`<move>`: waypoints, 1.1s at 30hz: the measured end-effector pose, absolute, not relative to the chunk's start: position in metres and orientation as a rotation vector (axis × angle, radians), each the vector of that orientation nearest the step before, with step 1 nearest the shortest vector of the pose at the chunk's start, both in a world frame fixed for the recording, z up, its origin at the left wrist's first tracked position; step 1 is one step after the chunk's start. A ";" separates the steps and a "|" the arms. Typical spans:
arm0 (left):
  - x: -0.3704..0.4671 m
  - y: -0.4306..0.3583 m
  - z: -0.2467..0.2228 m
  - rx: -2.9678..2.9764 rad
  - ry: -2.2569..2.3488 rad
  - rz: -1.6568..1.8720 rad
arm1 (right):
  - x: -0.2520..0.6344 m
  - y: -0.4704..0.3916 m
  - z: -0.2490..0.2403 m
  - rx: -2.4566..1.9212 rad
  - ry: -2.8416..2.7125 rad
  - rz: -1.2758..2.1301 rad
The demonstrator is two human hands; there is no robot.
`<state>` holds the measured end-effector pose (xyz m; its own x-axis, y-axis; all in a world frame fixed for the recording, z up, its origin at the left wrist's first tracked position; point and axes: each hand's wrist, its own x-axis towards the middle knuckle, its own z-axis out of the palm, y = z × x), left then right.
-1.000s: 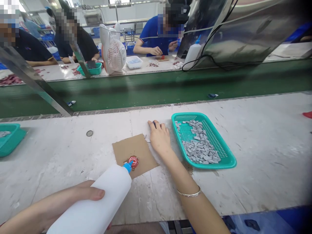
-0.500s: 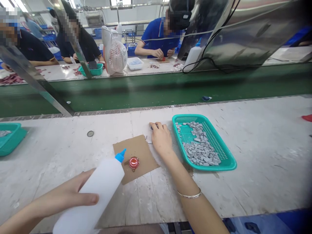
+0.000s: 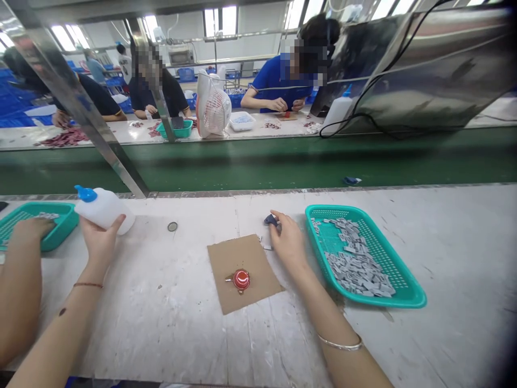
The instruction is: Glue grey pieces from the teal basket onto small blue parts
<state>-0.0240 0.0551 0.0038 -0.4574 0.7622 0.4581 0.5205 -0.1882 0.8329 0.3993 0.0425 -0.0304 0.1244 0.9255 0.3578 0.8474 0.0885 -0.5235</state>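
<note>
My left hand (image 3: 100, 241) grips a white glue bottle (image 3: 108, 210) with a blue cap, held out at the far left just above the bench, cap pointing left. My right hand (image 3: 288, 241) rests by the brown cardboard square (image 3: 230, 254) and pinches a small dark blue piece (image 3: 270, 219) at its fingertips. A round red part (image 3: 241, 279) lies on the cardboard. A small grey piece (image 3: 266, 247) lies beside my right hand. To its right stands a teal tray (image 3: 404, 302) holding several small grey pieces (image 3: 355, 264).
A co-worker's hand (image 3: 28, 229) reaches into a second teal tray (image 3: 60, 237) at the far left. A small metal disc (image 3: 172, 226) lies on the bench. Behind runs a green conveyor belt (image 3: 283, 161) with a slanted metal post (image 3: 100, 134); people work at the far bench by a white fan (image 3: 212, 110).
My left hand has lifted the bottle's tip off the red part and carried the bottle far to the left. My right hand has picked up the dark blue piece. The view has tilted up.
</note>
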 end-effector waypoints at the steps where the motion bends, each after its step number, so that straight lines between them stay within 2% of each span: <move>1: -0.032 0.060 0.002 1.494 1.898 1.704 | 0.399 0.043 -0.032 -1.738 -1.703 0.166; 8: -0.065 0.089 0.002 1.390 1.973 1.664 | 0.399 0.046 -0.036 -1.650 -1.575 0.291; 13: -0.047 0.075 -0.005 1.385 2.100 1.738 | 0.395 0.040 -0.017 -1.574 -1.509 0.370; 15: -0.024 0.058 -0.004 1.357 2.279 1.849 | 0.388 0.033 -0.002 -1.474 -1.506 0.524; 17: 0.010 0.036 0.006 1.464 2.218 1.879 | 0.378 0.023 0.015 -1.322 -1.474 0.805; 19: 0.049 0.014 0.023 1.757 1.828 1.661 | 0.365 0.010 0.029 -1.183 -1.434 1.079; 21: 0.089 -0.005 0.042 1.813 1.427 1.170 | 0.353 -0.005 0.041 -1.130 -1.454 1.165; 23: 0.122 -0.019 0.053 1.563 1.126 0.895 | 0.344 -0.023 0.049 -1.130 -1.540 1.073; 26: 0.154 -0.033 0.053 1.251 0.932 0.733 | 0.337 -0.048 0.055 -1.162 -1.728 0.833; 31: 0.169 -0.052 0.039 1.080 1.030 0.836 | 0.355 -0.073 0.060 -1.128 -1.981 0.616; 33: 0.170 -0.060 0.040 1.078 1.108 0.945 | 0.381 -0.070 0.061 -1.264 -1.938 0.490</move>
<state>0.1696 -0.0595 0.0399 0.1998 0.9572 -0.2096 -0.0554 0.2246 0.9729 0.3806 -0.0701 0.0613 -0.2244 0.8956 0.3842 0.6051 0.4371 -0.6655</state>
